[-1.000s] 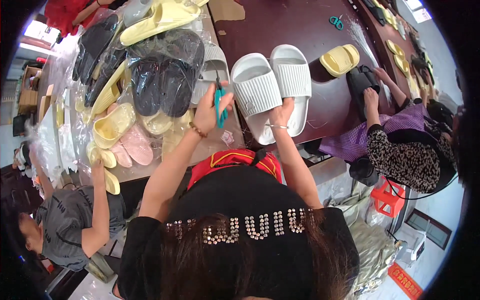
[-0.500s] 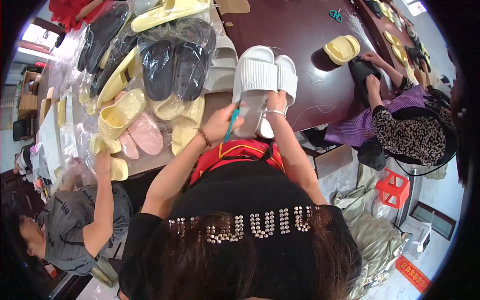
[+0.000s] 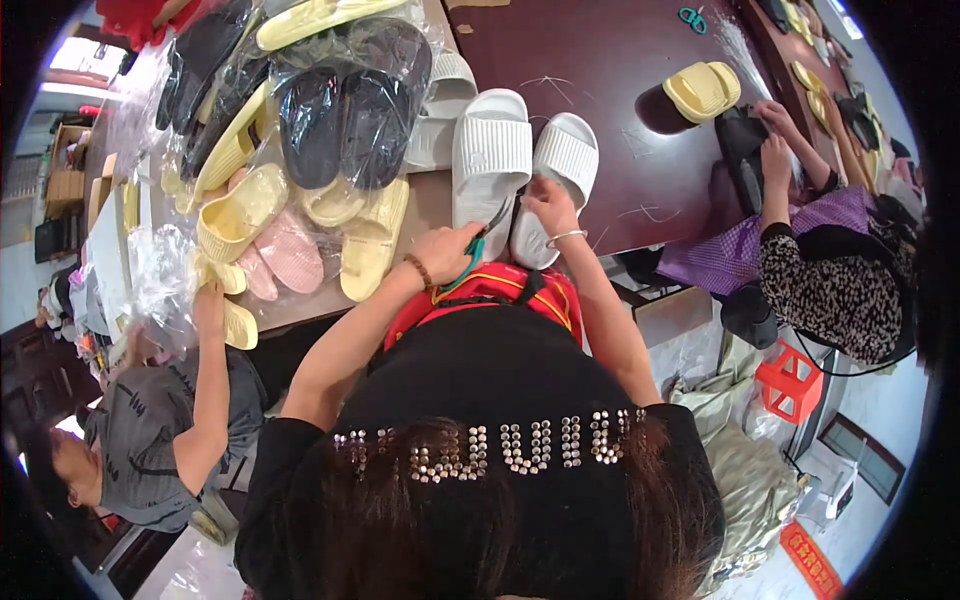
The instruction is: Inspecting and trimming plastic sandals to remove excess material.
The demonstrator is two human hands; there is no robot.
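Observation:
A pair of white slide slippers with ribbed straps stands side by side at the table's near edge: the left slipper (image 3: 491, 150) and the right slipper (image 3: 570, 160). My left hand (image 3: 447, 252) is closed round small scissors (image 3: 492, 226) with teal handles, their dark blades over the left slipper's heel part. My right hand (image 3: 551, 208), with a bracelet at the wrist, is closed on the inner edge of the right slipper, by the strap opening. Its fingertips are partly hidden.
Bagged black slippers (image 3: 375, 128), yellow slippers (image 3: 375, 240) and pink slippers (image 3: 290, 255) pile up on the left. Teal scissors (image 3: 692, 19) and yellow slippers (image 3: 702, 92) lie on the dark red table (image 3: 600, 60). A co-worker's hand (image 3: 209, 300) is at left; another co-worker (image 3: 835, 270) sits right.
The two white slippers have moved apart, the right one turning outward. The scissors' blades have swung up to point over the left slipper. My right hand has shifted slightly on the right slipper.

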